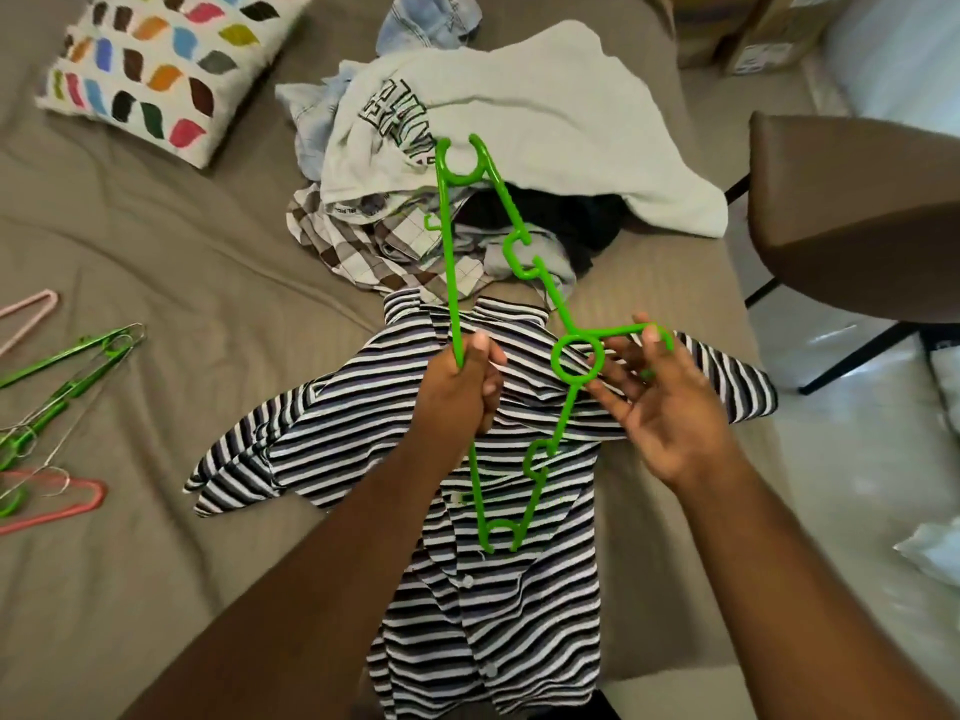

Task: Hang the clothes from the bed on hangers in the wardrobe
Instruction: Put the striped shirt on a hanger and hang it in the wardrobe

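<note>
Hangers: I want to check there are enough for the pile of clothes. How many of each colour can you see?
Green plastic hanger: 1
Green wire hangers, tangled and cut off by the picture's edge: at least 2
Pink hanger: 1
Red hanger: 1
Total: at least 5

left hand (460,392) gripping, right hand (670,407) splayed

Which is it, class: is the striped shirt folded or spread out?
Spread out. The shirt lies flat on the bed, front up, with both sleeves out to the sides and its buttons showing.
</note>
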